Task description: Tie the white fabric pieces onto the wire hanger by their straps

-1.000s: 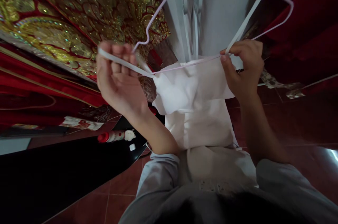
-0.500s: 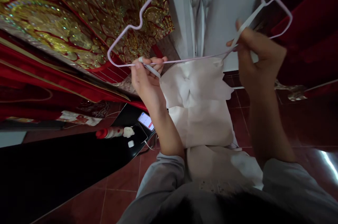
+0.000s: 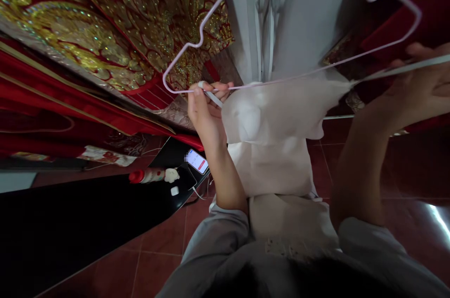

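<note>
Looked down on a red tiled floor (image 3: pixel 160 265), facing a pale grey cabinet (image 3: pixel 305 17) at the top centre of the frame. Saw gold-and-red sequined fabric (image 3: pixel 123 21) across the upper left and dark red cloth (image 3: pixel 404 12) at the upper right. Noted a black table (image 3: pixel 87 223) at the lower left, bearing a red-capped bottle (image 3: pixel 149 176), a lit phone (image 3: pixel 197 161) and a small white case (image 3: pixel 175 190).

Had the left hand (image 3: pixel 206 113), just left of centre, clamped on the lower bar of a lilac hanger (image 3: pixel 201 33), with a short white strap (image 3: pixel 213 99) against the fingers. Found the hanger spanning the upper frame, higher at its right end. Had the white cloth (image 3: pixel 277 115) mid-frame, top edge close to the bar, drawn to a point on the right.

Had the right hand (image 3: pixel 418 89) at the far right edge, blurred and partly cut off, with a second strap (image 3: pixel 439 60) stretched across it from that point. Could not tell whether gripping this strap or merely bearing it.
</note>
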Demonstrator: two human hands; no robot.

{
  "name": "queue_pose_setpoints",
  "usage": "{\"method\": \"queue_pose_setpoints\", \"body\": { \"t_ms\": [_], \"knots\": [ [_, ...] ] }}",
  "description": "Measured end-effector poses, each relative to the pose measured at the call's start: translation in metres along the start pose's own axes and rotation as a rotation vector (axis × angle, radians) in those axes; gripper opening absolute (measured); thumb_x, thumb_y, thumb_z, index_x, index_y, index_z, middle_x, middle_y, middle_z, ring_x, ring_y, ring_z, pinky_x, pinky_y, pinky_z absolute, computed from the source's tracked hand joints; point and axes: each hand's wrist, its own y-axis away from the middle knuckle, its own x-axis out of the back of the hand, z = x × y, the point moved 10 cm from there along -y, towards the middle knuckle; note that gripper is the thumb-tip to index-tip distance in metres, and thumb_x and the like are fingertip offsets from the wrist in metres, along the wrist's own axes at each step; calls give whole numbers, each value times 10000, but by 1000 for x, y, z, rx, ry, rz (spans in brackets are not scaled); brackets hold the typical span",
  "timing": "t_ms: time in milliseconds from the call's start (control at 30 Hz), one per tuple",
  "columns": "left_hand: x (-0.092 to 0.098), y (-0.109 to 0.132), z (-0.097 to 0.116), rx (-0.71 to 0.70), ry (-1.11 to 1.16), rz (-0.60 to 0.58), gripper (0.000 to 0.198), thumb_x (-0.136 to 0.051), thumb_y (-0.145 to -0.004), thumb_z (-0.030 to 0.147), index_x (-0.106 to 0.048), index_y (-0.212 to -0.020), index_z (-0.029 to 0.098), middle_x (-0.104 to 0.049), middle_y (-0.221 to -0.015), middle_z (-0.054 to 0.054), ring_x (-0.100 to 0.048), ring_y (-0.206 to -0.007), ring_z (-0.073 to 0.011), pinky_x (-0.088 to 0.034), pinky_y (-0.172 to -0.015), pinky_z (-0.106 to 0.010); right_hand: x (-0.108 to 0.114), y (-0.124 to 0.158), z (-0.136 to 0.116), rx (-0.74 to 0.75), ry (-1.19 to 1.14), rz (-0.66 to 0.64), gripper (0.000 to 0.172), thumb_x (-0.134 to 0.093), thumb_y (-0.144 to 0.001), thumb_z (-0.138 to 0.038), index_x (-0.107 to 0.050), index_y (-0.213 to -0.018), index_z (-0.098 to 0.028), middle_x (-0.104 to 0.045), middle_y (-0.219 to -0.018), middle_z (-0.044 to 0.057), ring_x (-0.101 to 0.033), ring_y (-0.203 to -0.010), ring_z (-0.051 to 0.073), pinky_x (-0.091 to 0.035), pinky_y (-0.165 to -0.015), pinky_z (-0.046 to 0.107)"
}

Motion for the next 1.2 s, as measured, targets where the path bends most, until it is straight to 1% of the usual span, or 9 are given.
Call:
{"method": "queue_pose_setpoints", "body": {
  "t_ms": [67, 167, 233, 400, 533, 733, 933, 1033, 1200],
  "knots": [
    [-1, 1, -4, 14, -16, -7, 390, -481, -1071, 582, -526, -905, 232, -719, -885, -42, -776, -997, -229, -589, -1024, -405, 0, 17, -25, 272, -118, 215, 401, -713, -847, -680, -731, -1195, -483, -751, -1248, -70, -752, -829, 116, -509, -585, 245],
    [-4, 3, -8, 4, 20, -28, 396, -514, -1047, 611, -525, -915, 238, -723, -898, -42, -775, -987, -231, -588, -1021, -410, -41, 39, -60, 365, -37, 244, 397, -758, -793, -702, -802, -1070, -421, -778, -858, -53, -655, -596, 81, -422, -489, 218],
    [-6, 5, -11, 7, 28, -29, 398, -523, -1039, 619, -525, -916, 240, -720, -900, -42, -774, -990, -232, -586, -1024, -411, -79, 49, -88, 316, 135, 133, 315, -809, -797, -600, -821, -1027, -386, -783, -848, -27, -693, -655, 144, -482, -539, 287],
    [-10, 13, -15, 17, 11, -18, 400, -536, -1023, 626, -540, -936, 235, -737, -935, -56, -773, -1028, -239, -583, -1033, -413, -178, 78, -110, 230, 530, -589, 358, -806, -822, -561, -787, -1101, -337, -815, -1063, 34, -741, -1044, 293, -549, -1009, 559],
    [7, 14, -14, -45, -19, 3, 260, -614, -993, 447, -652, -1102, 215, -758, -1162, -105, -756, -1120, -260, -554, -1093, -446, -172, 75, -105, 205, 561, -534, 279, -752, -861, -579, -774, -950, -316, -805, -946, 21, -702, -905, 263, -530, -986, 573],
    [69, -2, 30, -502, -94, 230, 303, -518, -994, 172, -729, -1179, 287, -738, -1257, 2, -657, -1330, -254, -480, -1192, -485, -168, 76, -99, 204, 625, -575, 224, -727, -873, -572, -708, -934, -357, -800, -977, 19, -672, -957, 288, -514, -1000, 585],
    [7, -36, 48, -235, -286, -213, 260, -847, -902, 326, -770, -1138, 251, -759, -1174, -30, -645, -1318, -330, -470, -1211, -542, -167, 80, -95, 226, 654, -587, 261, -702, -872, -587, -676, -967, -345, -772, -1001, 29, -672, -1027, 309, -515, -1025, 627],
    [-17, -44, 55, -113, -376, -275, 45, -769, -973, 237, -740, -982, 204, -699, -933, -5, -657, -1250, -298, -468, -1199, -525, -166, 82, -95, 214, 627, -585, 236, -696, -884, -551, -671, -1017, -357, -748, -1014, 28, -665, -1085, 311, -513, -1045, 616],
    [-17, -57, 40, 26, -308, -226, 270, -697, -1025, 216, -580, -785, 175, -566, -711, 2, -637, -1198, -261, -484, -1124, -402, -166, 83, -100, 259, 580, -596, 235, -713, -880, -475, -666, -1092, -387, -734, -1016, 17, -664, -1096, 309, -492, -1088, 615]
  ]
}}
